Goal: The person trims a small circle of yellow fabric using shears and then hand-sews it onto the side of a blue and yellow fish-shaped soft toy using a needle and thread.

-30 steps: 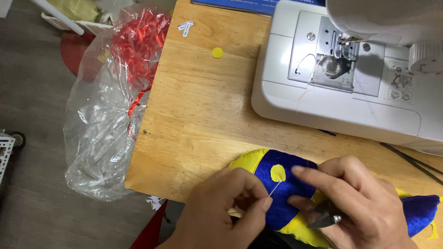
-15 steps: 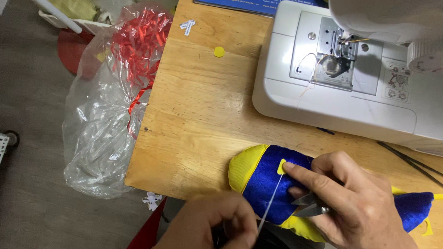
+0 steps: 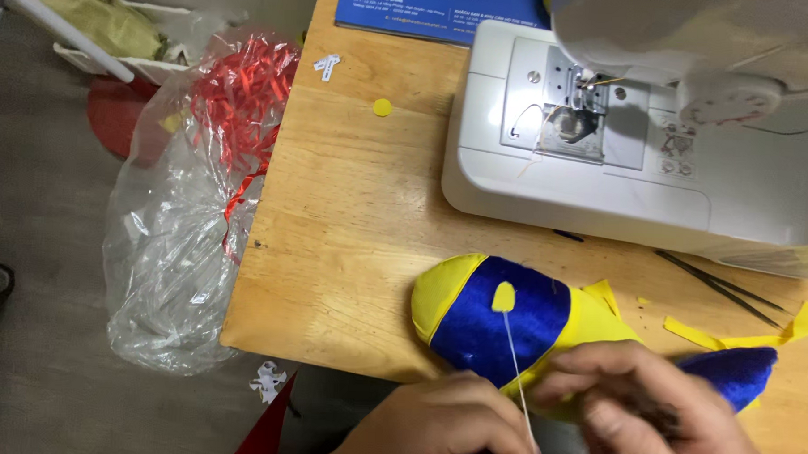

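Near table edge: blue and yellow stuffed toy (image 3: pixel 517 320), small yellow patch (image 3: pixel 504 297) on top. Left hand (image 3: pixel 437 430) pinching white thread (image 3: pixel 517 370) from patch. Right hand (image 3: pixel 657 419) closed over toy's right half. Sewing machine (image 3: pixel 639 164) far right.

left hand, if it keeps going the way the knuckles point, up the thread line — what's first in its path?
Most likely the plush fish: the left hand sits just below it, and the thread runs up to the yellow dot on its blue band. Farther along is the sewing machine. Depth is unclear.
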